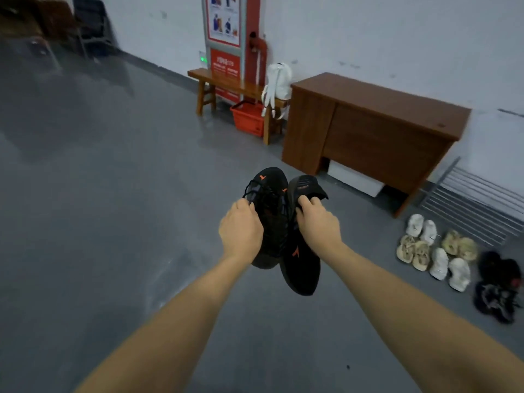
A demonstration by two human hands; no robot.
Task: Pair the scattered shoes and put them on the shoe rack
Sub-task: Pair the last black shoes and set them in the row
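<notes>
I hold two black sneakers with orange marks in the air at mid-frame, side by side and touching. My left hand [241, 229] grips the left black sneaker [269, 211] at its laces. My right hand [317, 222] grips the right black sneaker [300, 265] at its collar. The metal shoe rack [476, 202] stands against the wall at the right. On the floor in front of it lie pairs of white shoes [421, 228], beige shoes [414, 252], yellowish shoes [459, 245], white shoes [449, 269] and dark shoes [499, 287].
A brown wooden desk [368, 131] stands by the wall, left of the rack, with a white box [354, 178] under it. Further left a wooden bench [224, 83] carries a white backpack [279, 80] over a red basket [249, 119]. Grey floor [113, 194] spreads left.
</notes>
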